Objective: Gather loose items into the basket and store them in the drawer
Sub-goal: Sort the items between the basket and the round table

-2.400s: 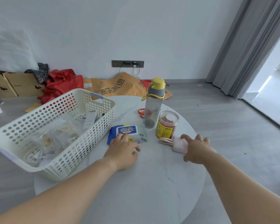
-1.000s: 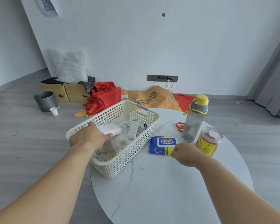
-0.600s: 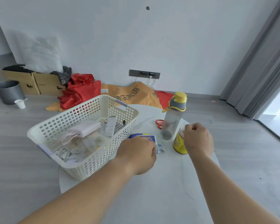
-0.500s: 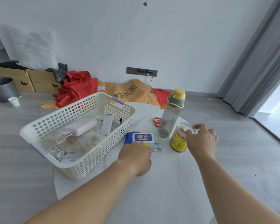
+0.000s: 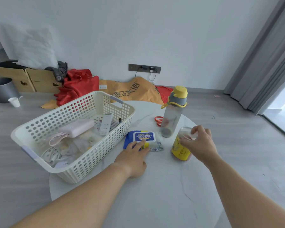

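Pink power bank (image 5: 76, 128) now lies inside the basket (image 5: 44, 165), no longer on the desk (image 5: 155, 195). Beside the basket, the left hand (image 5: 132, 156) has returned to press flat fingers on the wipes pack (image 5: 142, 139), and the right hand (image 5: 200, 142) now grips the jar (image 5: 179, 149), so I think these go in next.

Hands: 2 — your left hand (image 5: 133, 159) and right hand (image 5: 199, 143).
Baskets: 1 basket (image 5: 72, 163) on your table (image 5: 155, 195).
Wipes packs: 1 wipes pack (image 5: 144, 139).
Jars: 1 jar (image 5: 179, 149).
Bottles: 1 water bottle (image 5: 172, 116).
Scissors: 1 pair of scissors (image 5: 158, 120).
Boxes: 2 cardboard boxes (image 5: 30, 80) — on the floor.
Paper cups: 1 paper cup (image 5: 14, 102).
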`<state>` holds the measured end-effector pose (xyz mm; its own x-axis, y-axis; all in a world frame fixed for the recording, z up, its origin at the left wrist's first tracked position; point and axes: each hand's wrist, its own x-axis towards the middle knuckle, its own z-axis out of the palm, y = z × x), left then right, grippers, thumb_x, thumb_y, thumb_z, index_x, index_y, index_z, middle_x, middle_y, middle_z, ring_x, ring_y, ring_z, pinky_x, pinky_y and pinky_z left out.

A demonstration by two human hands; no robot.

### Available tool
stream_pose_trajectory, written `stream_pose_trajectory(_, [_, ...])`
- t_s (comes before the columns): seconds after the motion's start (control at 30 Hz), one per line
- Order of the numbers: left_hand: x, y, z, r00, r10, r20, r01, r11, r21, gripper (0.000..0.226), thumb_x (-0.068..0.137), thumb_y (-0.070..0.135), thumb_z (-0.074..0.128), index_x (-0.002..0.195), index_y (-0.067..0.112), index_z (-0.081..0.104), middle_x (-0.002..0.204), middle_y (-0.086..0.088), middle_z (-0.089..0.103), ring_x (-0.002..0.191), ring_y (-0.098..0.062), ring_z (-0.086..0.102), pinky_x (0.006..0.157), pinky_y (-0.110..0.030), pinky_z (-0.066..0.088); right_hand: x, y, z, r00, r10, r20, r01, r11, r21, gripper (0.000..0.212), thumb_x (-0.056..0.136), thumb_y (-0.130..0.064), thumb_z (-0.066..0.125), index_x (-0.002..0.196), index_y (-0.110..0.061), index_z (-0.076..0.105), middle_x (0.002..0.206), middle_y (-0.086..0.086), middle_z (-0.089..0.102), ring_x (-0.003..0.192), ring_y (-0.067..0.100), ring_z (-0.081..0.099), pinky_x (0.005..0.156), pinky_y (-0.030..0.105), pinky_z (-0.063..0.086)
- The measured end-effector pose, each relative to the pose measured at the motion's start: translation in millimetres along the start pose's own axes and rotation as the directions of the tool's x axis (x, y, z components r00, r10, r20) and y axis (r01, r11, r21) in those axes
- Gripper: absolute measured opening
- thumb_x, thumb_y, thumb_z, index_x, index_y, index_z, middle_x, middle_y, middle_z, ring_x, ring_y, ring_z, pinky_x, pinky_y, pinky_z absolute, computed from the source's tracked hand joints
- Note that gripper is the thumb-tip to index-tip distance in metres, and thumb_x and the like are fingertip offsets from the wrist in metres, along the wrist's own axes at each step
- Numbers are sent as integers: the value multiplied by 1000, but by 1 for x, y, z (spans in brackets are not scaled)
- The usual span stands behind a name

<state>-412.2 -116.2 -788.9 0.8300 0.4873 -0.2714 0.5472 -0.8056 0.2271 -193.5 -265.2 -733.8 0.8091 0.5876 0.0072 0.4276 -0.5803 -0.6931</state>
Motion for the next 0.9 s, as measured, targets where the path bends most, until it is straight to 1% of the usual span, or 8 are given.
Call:
stream_pose_trajectory(0.13, [14, -12, 2, 982, -35, -184, -37, 927, -373, 43, 102, 20, 46, 142, 29, 60, 165, 5, 35, 153, -21, 27, 124, -37, 28, -32, -28, 2, 909, -232, 345, 280, 956, -94, 46, 68, -38, 88, 95, -33, 52, 111, -7, 48, 89, 12, 59, 70, 27, 50])
stream_pose_trajectory(0.27, [6, -18, -14, 944, -215, -250, -30, 699, -714, 30, 100, 22, 47, 103, 27, 77, 109, 9, 75, 106, -14, 68, 98, -35, 52, -64, -65, 34, 774, -381, 505, 503, 855, -126, 53, 66, -46, 88, 98, -35, 48, 110, -12, 41, 84, 9, 55, 67, 27, 48])
stream_pose_trajectory(0.37, [-9, -14, -27, 960, -241, -143, -48, 360, -932, 39, 107, 35, 44, 101, 18, 79, 101, 0, 79, 102, -21, 72, 97, -44, 53, -64, -78, 39, 743, -330, 582, 420, 907, -21, 46, 71, -42, 91, 99, -31, 57, 114, -10, 45, 94, 10, 57, 75, 24, 51])
stream_pose_trajectory(0.43, [-16, -12, -33, 962, -241, -131, -62, 274, -960, 48, 105, 49, 44, 104, 15, 77, 103, -2, 79, 105, -23, 71, 100, -45, 51, -50, -77, 32, 803, -280, 525, 219, 960, 176, 27, 83, -45, 85, 90, -25, 68, 105, -10, 59, 92, 11, 62, 80, 23, 49])
stream_pose_trajectory(0.53, [-22, -7, -37, 962, -197, -189, -123, 304, -945, 42, 96, 55, 54, 105, 20, 77, 104, 5, 79, 104, -12, 71, 98, -36, 51, -11, -59, 26, 992, 62, 114, -105, 903, 417, 39, 87, -50, 65, 84, -12, 69, 80, -2, 63, 76, 20, 59, 73, 36, 47])
stream_pose_trajectory(0.63, [-28, 1, -37, 981, -104, -164, -102, 439, -893, 32, 91, 50, 65, 116, 30, 71, 112, 14, 75, 110, -4, 68, 103, -30, 51, 16, -45, 31, 930, 348, -123, -270, 869, 415, 27, 85, -40, 66, 99, -18, 57, 89, -1, 58, 80, 25, 56, 67, 34, 43])
stream_pose_trajectory(0.77, [-29, 3, -38, 989, -82, -122, -46, 617, -786, 29, 97, 39, 67, 125, 37, 60, 113, 21, 71, 108, 3, 64, 103, -29, 50, 55, -47, 52, 991, 120, -54, -102, 961, 256, 118, 66, -53, 89, 160, -36, 20, 156, 0, 43, 138, 27, 48, 107, 52, 50])
stream_pose_trajectory(0.9, [-26, -2, -35, 997, -21, -80, -58, 508, -859, 24, 96, 39, 69, 118, 32, 65, 113, 13, 76, 111, -6, 69, 107, -37, 49, 77, -47, 62, 995, 83, -47, -64, 945, 320, 88, 71, -45, 91, 142, -35, 40, 132, -11, 59, 119, 24, 62, 97, 45, 53])
